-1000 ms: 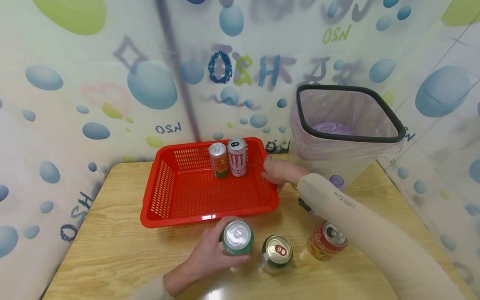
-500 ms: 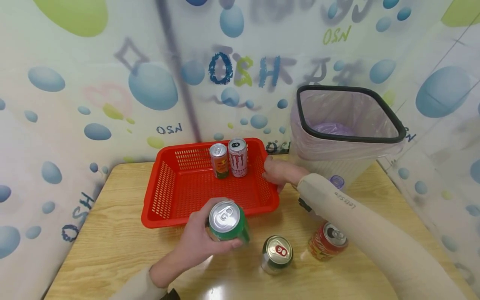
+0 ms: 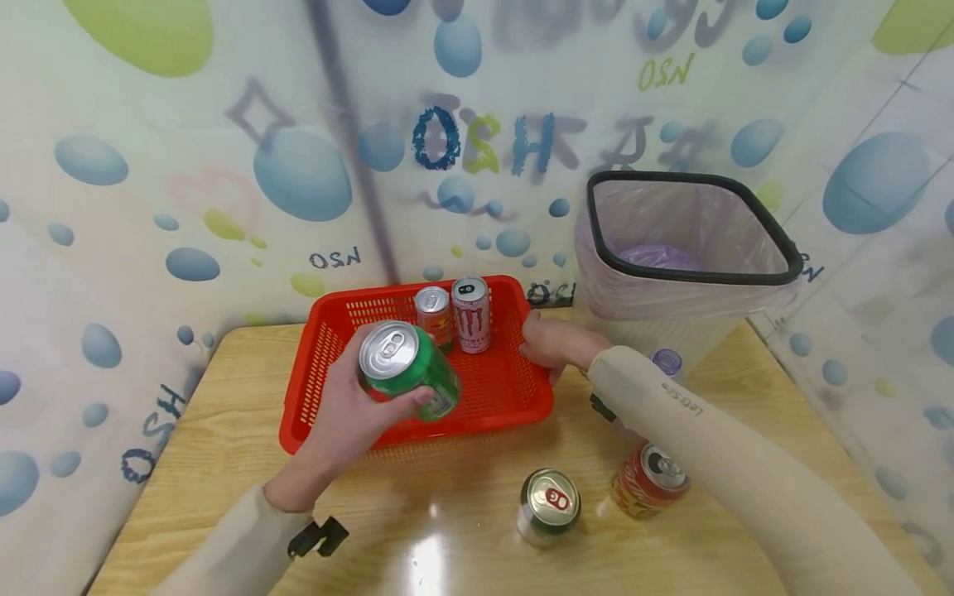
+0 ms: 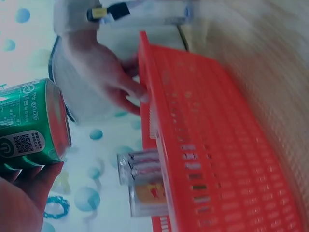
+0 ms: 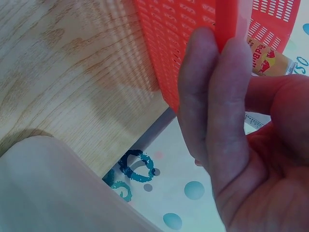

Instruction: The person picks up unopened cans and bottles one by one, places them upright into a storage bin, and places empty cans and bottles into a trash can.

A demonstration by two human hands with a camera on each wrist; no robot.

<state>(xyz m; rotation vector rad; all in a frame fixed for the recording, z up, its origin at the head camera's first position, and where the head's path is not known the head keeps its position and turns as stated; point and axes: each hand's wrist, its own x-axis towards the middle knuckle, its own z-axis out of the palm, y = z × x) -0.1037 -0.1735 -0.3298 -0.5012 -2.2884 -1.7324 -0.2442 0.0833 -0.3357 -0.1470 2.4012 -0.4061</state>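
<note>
My left hand (image 3: 335,422) grips a green drink can (image 3: 425,377), held tilted above the front part of a red plastic basket (image 3: 484,393). In the left wrist view the can (image 4: 29,128) is raised higher than the basket's rim (image 4: 157,106). My right hand (image 3: 555,341) holds the basket's right rim; in the right wrist view its fingers (image 5: 227,106) curl over that edge. Two cans stand upright at the back inside the basket: an orange Red Bull can (image 3: 432,313) and a pale pink Monster can (image 3: 472,319).
On the table in front stand a dark green and silver can (image 3: 547,509) with a red tab and a red can (image 3: 648,482). A purple-capped bottle (image 3: 667,362) is partly hidden by my right arm. A lined bin (image 3: 693,276) stands at back right.
The green can has been lifted from in front of the basket, carried up and left, and tilted in my left hand. My right hand stays on the basket's rim.
</note>
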